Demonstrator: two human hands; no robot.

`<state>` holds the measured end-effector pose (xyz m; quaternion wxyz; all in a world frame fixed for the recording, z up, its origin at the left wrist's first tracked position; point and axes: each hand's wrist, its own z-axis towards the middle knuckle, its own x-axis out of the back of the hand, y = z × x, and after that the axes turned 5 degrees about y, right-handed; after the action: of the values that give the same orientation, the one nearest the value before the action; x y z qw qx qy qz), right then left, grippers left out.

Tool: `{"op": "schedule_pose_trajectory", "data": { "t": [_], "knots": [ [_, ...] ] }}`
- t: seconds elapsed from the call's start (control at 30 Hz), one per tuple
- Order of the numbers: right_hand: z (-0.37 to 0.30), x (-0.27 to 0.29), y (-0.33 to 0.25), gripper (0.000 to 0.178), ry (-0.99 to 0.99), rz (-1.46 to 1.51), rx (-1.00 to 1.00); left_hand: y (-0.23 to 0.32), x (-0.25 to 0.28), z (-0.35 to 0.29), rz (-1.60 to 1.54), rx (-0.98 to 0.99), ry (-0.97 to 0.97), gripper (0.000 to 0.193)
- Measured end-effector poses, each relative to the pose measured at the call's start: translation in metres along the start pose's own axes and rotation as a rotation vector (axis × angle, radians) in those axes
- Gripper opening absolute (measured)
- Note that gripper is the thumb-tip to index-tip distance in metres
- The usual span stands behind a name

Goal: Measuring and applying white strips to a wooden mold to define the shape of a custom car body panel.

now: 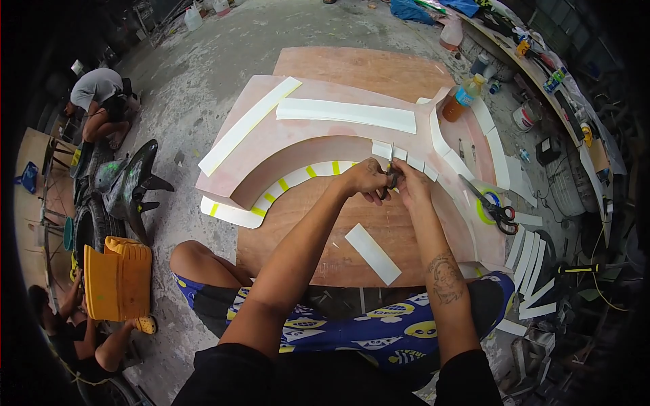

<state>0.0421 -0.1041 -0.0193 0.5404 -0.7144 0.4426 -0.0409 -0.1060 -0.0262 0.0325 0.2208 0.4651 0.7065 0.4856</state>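
Observation:
Both my hands meet over the inner edge of a curved, pale pink panel [338, 88], near its arch. Between them is a small tool with a narrow metal blade [392, 154] pointing away from me and a dark handle; its exact kind is hard to make out. My left hand [367, 180] is closed with curled fingers at the handle. From the other side, my right hand [412, 184] closes on the same tool. Just beyond the hands, short white strips [382, 149] line the arch edge. A loose white strip [373, 254] lies on the brown wooden board [325, 233] nearer me.
Black-handled scissors [497, 213] lie on the panel's right side by a yellow-green tape roll [487, 206]. A bottle of amber liquid [463, 98] stands farther back. Several cut white strips [528, 260] lie at right. Two people, an orange crate [118, 277] and tyres [91, 223] are at left.

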Motion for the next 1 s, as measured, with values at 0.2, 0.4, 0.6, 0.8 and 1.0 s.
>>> {"op": "schedule_pose_trajectory", "data": {
  "t": [0.2, 0.4, 0.6, 0.8, 1.0],
  "knots": [
    [-0.003, -0.004, -0.001, 0.020, -0.003, 0.008, -0.009, -0.005, 0.000, 0.001, -0.024, -0.025, -0.001, 0.033],
    [0.002, 0.001, 0.001, 0.021, 0.001, 0.007, 0.000, -0.002, -0.002, -0.001, -0.039, -0.045, -0.006, 0.030],
    [0.002, 0.000, 0.002, 0.023, 0.000, -0.006, -0.003, -0.001, -0.002, -0.006, -0.033, -0.052, 0.023, 0.028],
    [0.007, 0.006, 0.002, 0.022, -0.002, -0.018, -0.008, 0.002, -0.005, -0.007, -0.054, -0.062, 0.010, 0.030],
    [0.004, 0.003, 0.003, 0.021, -0.018, -0.015, 0.001, -0.001, -0.002, -0.009, -0.077, -0.073, 0.017, 0.029]
  ]
}}
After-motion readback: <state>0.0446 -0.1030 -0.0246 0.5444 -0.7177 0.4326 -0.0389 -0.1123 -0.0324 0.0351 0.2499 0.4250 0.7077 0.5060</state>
